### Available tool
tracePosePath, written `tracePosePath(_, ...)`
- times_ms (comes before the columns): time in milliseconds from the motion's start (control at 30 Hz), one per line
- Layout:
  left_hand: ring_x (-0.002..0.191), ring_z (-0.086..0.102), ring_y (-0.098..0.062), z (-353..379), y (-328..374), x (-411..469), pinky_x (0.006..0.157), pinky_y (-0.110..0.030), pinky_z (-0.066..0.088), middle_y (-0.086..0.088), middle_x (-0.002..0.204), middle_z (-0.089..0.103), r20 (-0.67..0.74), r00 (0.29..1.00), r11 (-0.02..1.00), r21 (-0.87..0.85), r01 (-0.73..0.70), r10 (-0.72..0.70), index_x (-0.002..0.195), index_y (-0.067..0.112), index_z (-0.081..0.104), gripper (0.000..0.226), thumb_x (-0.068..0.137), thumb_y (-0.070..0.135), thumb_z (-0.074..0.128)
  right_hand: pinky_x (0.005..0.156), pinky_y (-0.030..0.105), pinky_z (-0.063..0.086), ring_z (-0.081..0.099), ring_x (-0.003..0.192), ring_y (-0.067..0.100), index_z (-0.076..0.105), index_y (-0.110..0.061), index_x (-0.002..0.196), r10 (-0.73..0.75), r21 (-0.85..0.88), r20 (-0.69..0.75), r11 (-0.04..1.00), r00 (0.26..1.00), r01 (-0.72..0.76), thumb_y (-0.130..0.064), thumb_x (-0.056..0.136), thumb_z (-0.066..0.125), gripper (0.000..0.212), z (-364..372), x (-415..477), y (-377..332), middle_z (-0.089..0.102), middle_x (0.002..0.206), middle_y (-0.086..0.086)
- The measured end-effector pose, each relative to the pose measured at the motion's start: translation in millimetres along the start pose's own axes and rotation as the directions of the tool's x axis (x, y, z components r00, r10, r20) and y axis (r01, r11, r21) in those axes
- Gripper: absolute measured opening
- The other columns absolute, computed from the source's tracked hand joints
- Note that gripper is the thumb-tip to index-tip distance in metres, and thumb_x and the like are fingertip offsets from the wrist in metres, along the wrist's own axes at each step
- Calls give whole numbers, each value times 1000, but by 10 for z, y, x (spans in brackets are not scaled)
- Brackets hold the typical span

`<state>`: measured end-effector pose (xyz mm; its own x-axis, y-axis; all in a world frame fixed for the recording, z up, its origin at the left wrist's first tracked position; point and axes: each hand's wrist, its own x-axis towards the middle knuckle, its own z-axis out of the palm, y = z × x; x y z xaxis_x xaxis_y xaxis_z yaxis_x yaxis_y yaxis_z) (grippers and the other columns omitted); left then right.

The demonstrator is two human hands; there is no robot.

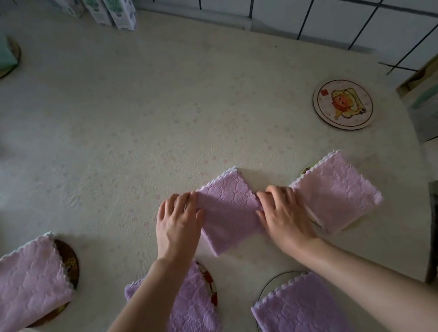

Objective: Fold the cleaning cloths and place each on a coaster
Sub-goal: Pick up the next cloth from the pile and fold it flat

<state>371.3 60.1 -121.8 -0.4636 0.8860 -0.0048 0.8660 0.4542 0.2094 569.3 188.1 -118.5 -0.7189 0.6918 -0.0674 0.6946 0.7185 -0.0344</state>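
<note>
A folded purple cloth [229,215] lay on the table [121,123], the left hand [179,219] gripping its left edge and the right hand [283,210] its right edge, fingers [180,199] curled close together on both.

My forearms reach forward, palms down. My left grip [178,222] and right grip [283,213] pinch opposite edges of the cloth [227,215], fingers curled.

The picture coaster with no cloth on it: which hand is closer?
The right. The right hand grips the middle purple cloth, down-left of the bare coaster. The left hand holds that cloth's other side, farther left.
</note>
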Motion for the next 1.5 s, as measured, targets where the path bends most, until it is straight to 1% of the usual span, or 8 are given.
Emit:
tracePosePath(200,101,50,-28,-157,47,283,83,-41,46,-5,104,63,164,971,969,-148,199,-175,108,15,66,28,82,27,65,67,41,45,53,77,33,59,-15,89,201,206,77,955,977,-212,-39,78,69,29,4,-143,-87,57,88,10)
tracePosePath(467,83,59,-18,-341,-4,617,69,-25,42,1,84,65,421,866,802,-400,444,-269,91,18,71,19,73,14,76,81,36,41,50,92,30,55,-11,89,294,545,283,733,913,-406,-29,85,61,20,-73,-49,-53,58,92,11)
tracePosePath(600,75,61,-19,-441,26,718,72,-32,57,-5,78,66,495,828,512,-655,555,-264,79,17,70,25,68,-3,78,58,17,38,51,66,10,52,-18,83,294,743,366,479,883,-468,-25,88,62,13,-300,-4,156,55,73,-6)
tracePosePath(733,76,61,-18,-556,315,927,70,-20,56,-7,79,63,538,826,253,-786,564,-171,83,10,69,22,72,-8,73,67,30,48,57,68,15,52,-23,77,367,832,309,342,877,-437,-21,84,68,18,-537,86,565,60,72,-4)
tracePosePath(900,71,63,-13,-565,989,1350,69,-18,56,-10,80,65,498,860,257,-822,509,-109,91,2,67,20,74,-9,70,75,48,57,66,72,23,56,-12,85,401,883,288,239,870,-403,-14,85,67,11,-810,282,1283,66,80,7)
tracePosePath(1233,75,61,-13,-269,2230,2378,67,-15,55,-7,83,64,425,899,183,-881,437,-104,89,11,64,19,80,-6,66,55,26,56,62,61,18,51,-14,92,480,910,279,144,832,-388,-7,87,64,15,-917,915,2710,61,81,4)
tracePosePath(1367,78,62,-16,-98,2601,2781,69,-17,56,-10,89,65,388,910,186,-893,410,-143,103,4,63,24,81,-5,66,57,27,57,63,64,19,54,-8,98,521,891,325,112,790,-440,-14,88,65,16,-864,1196,3130,62,86,6)
tracePosePath(1500,69,58,-18,197,2733,3016,66,-26,53,-6,83,61,360,902,320,-848,422,-238,109,7,61,34,79,-8,66,67,37,58,67,70,26,58,-11,87,491,828,481,18,726,-560,-21,85,68,14,-693,1342,3407,67,83,12)
